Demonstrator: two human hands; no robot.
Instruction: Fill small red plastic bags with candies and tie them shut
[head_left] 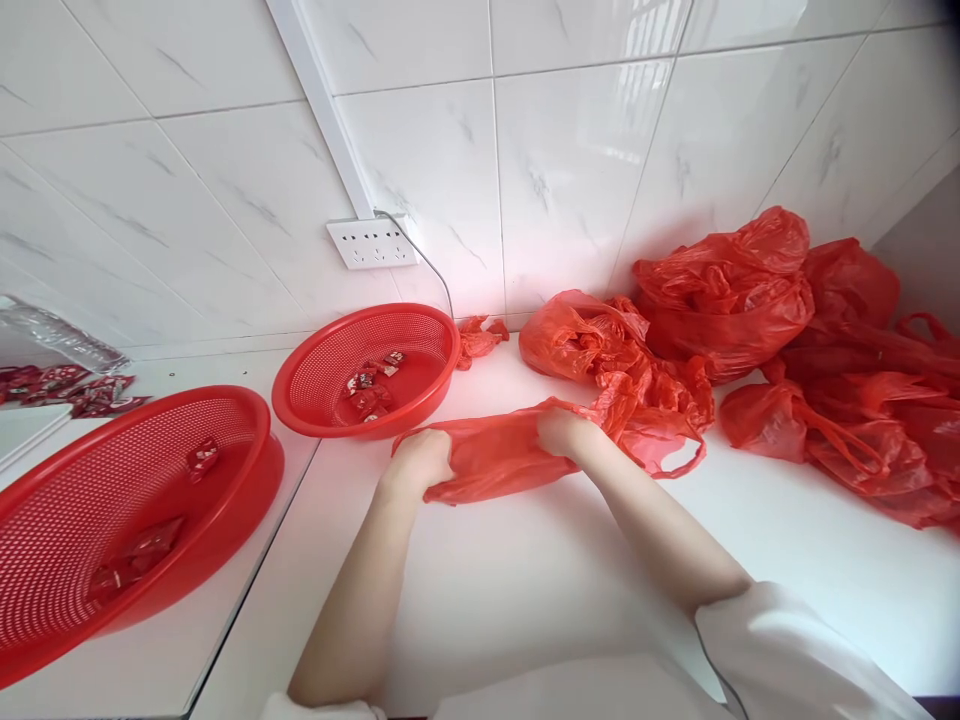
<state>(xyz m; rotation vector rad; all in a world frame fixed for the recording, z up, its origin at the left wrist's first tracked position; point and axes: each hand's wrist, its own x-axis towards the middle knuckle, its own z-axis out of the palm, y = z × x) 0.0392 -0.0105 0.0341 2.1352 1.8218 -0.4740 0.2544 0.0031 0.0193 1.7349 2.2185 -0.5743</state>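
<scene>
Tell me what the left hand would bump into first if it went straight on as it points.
Probably the red basket below the wall socket, at its near right rim; depth is unclear, so the left hand might pass above it.

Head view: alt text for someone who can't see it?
Left hand and right hand hold a red plastic bag between them over a white table. Two red perforated baskets holding small packets stand to the left; more red bags are heaped to the right.

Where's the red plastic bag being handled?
In the head view, the red plastic bag is below centre, between left hand and right hand, to the lower right of the red mesh basket below the wall socket.
</scene>
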